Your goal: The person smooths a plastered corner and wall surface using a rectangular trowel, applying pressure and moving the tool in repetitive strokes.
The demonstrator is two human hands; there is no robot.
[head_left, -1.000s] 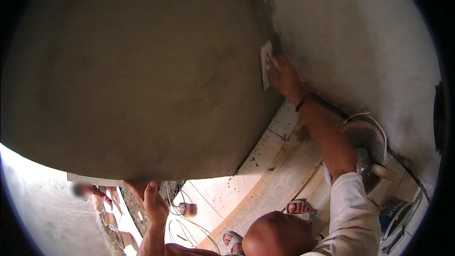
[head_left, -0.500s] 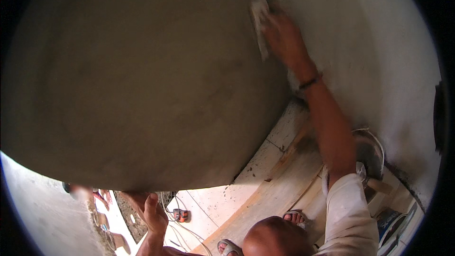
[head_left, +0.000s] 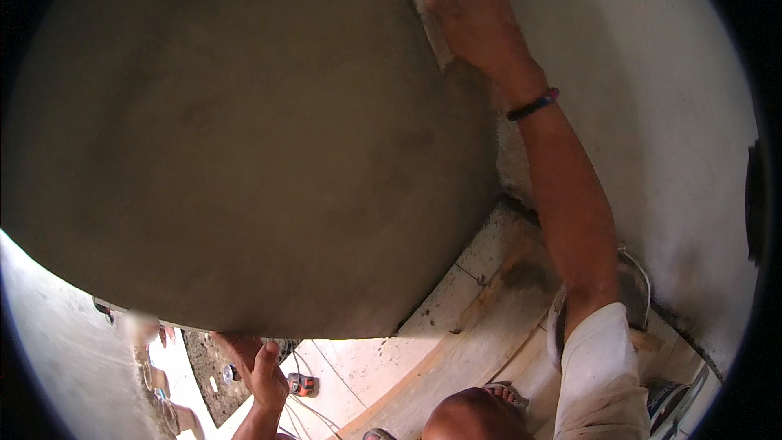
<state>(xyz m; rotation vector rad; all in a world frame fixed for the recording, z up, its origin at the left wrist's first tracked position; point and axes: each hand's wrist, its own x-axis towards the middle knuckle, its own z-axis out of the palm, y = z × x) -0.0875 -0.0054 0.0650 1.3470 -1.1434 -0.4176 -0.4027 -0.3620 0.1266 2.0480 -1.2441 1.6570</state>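
Note:
My right hand [head_left: 481,28] grips a pale, flat plastering float [head_left: 419,0] lying against the grey-brown plastered wall [head_left: 261,138], high up beside its corner with the paler right wall [head_left: 668,98]. A dark bracelet circles that wrist. Lower left, my left hand [head_left: 262,371] is at the bottom edge of the plastered surface, thumb showing and fingers curled behind it; what exactly they grip is hidden.
Below are tiled floor [head_left: 366,367], wooden planks [head_left: 472,338], an orange-black tool [head_left: 302,384] with cords, sandalled feet [head_left: 505,395] and a rounded bare-skin shape [head_left: 464,420]. A bucket [head_left: 631,277] stands right, by the wall. Small blurred items lie lower left.
My right hand and the float have moved upward and slightly left along the corner. The plastered surface's bottom edge and my left hand sit lower in the picture.

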